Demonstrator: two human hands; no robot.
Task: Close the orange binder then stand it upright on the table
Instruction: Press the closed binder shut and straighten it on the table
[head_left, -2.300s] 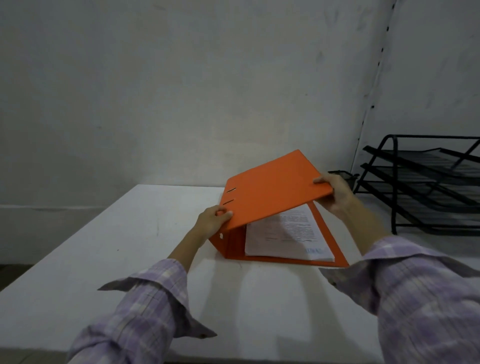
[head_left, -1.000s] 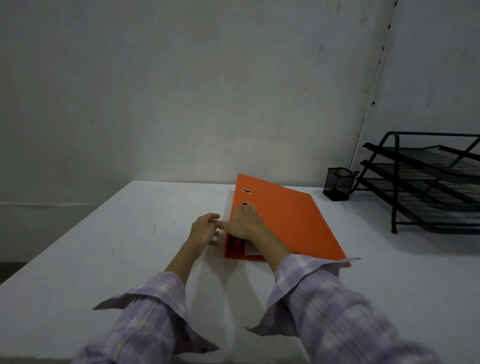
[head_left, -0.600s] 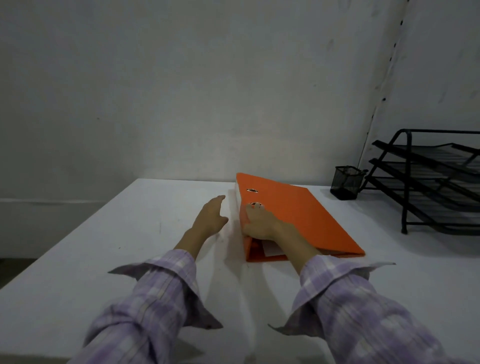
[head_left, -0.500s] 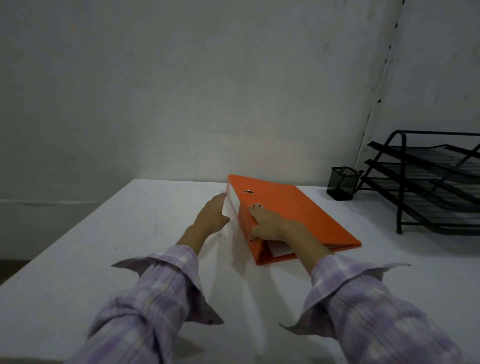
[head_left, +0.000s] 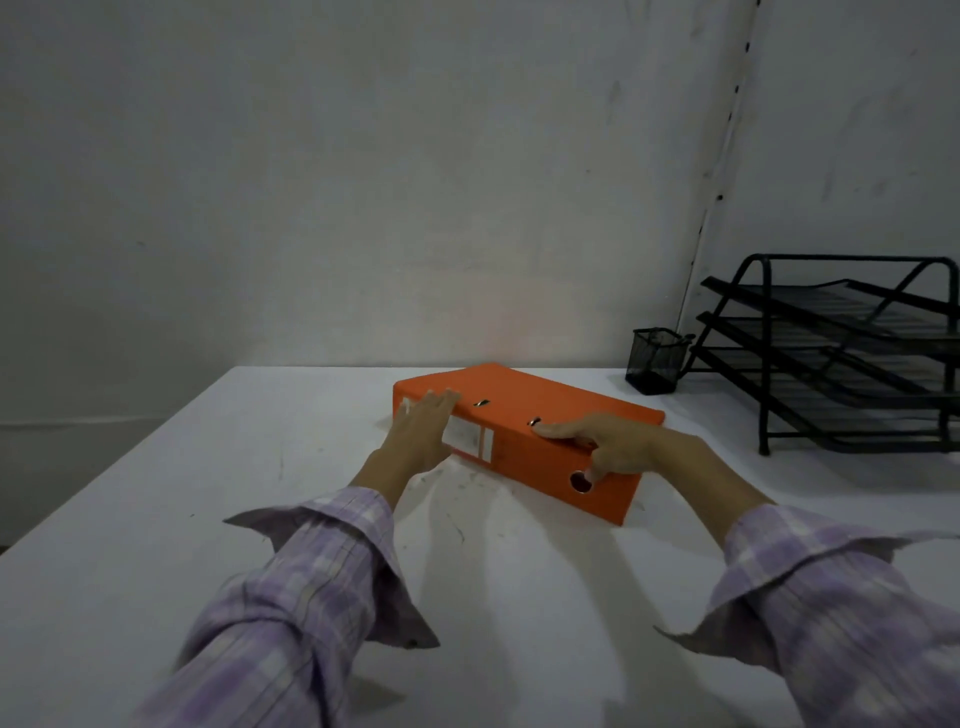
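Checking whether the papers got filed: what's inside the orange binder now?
Nothing inside shows: the orange binder lies closed, its covers hiding any contents. Only the right hand has a fingertip in its spine hole.

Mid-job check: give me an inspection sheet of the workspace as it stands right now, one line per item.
Surface: white table, scuffed with small dark marks near the middle.
Job's things: orange binder closed, lying flat, spine with white label and finger hole facing the person; not yet upright.
Clutter: black mesh pen cup by the back wall; black wire tray rack at the far right.
Grips: left hand open, flat against the spine's left end; right hand on the binder's right end, index finger along the top edge, thumb at the finger hole.
Cables: nothing seen.
Surroundings: bare grey wall, vertical slotted rail at the right.
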